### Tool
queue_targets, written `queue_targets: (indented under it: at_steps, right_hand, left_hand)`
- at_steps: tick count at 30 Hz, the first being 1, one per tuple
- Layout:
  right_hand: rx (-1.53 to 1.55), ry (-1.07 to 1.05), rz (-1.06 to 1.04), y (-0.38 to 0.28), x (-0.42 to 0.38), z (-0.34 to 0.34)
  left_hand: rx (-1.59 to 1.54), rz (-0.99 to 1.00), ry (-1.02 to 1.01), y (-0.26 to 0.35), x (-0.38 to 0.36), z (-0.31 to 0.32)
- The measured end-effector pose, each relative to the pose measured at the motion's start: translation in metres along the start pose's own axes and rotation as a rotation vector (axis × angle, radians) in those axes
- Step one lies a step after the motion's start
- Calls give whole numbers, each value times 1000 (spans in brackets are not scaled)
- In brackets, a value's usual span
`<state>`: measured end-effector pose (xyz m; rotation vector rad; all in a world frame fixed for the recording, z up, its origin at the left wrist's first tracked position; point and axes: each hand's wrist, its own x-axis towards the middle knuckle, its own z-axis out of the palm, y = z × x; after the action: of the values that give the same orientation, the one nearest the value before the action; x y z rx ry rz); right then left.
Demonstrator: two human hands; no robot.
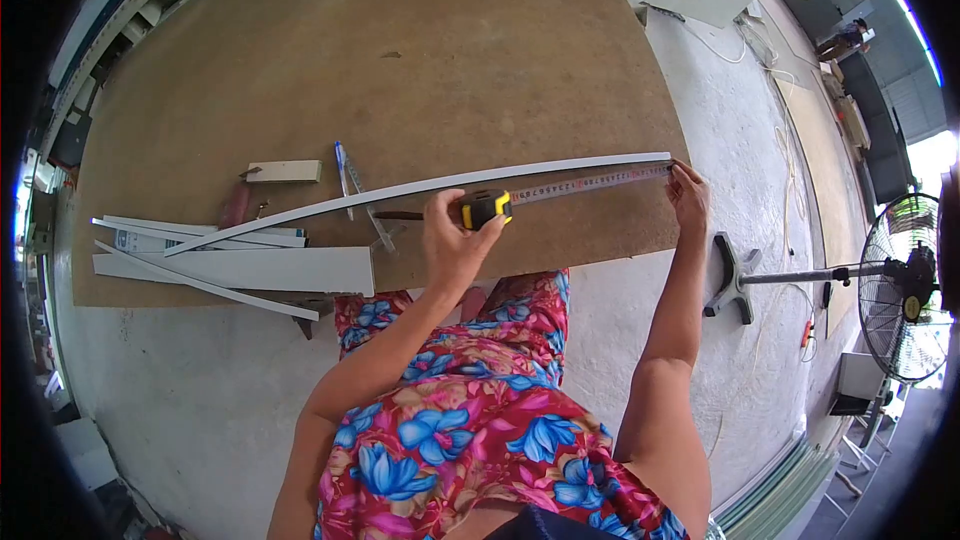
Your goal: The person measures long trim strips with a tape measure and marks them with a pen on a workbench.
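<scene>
My left hand (452,238) is closed around a yellow and black tape measure (486,209) above the front part of the brown table. The tape blade (590,183) is pulled out to the right. At its far end, my right hand (688,192) pinches the tip by the table's right edge. Just behind the blade lies a long, thin white strip (430,183), its right end close to my right fingertips. Its left end rests over other white strips and a wide white board (250,270) at the table's front left.
A pen (342,165), a pale block (284,172) and a dark red object (235,207) lie on the brown table (400,60). A standing fan (905,285) is on the right, its base (733,278) on the floor. Another person (848,38) is far off at upper right.
</scene>
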<state>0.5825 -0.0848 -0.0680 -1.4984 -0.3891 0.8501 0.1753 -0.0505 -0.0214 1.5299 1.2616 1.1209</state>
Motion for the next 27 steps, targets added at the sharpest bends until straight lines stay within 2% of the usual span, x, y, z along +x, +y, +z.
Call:
queue_targets:
  at_steps: [2, 3, 7, 23, 27]
  right_hand:
    - [-53, 37, -1, 1, 2, 2]
    - [-76, 44, -1, 4, 6, 1]
    - [-74, 26, -23, 19, 22, -10]
    - [-239, 283, -86, 18, 51, -4]
    - [-454, 327, -55, 18, 60, -4]
  left_hand:
    - [131, 139, 34, -16, 6, 22]
    - [66, 49, -11, -11, 10, 29]
    - [209, 162, -9, -9, 29, 51]
    - [224, 171, -41, -16, 34, 86]
    - [246, 170, -36, -19, 35, 90]
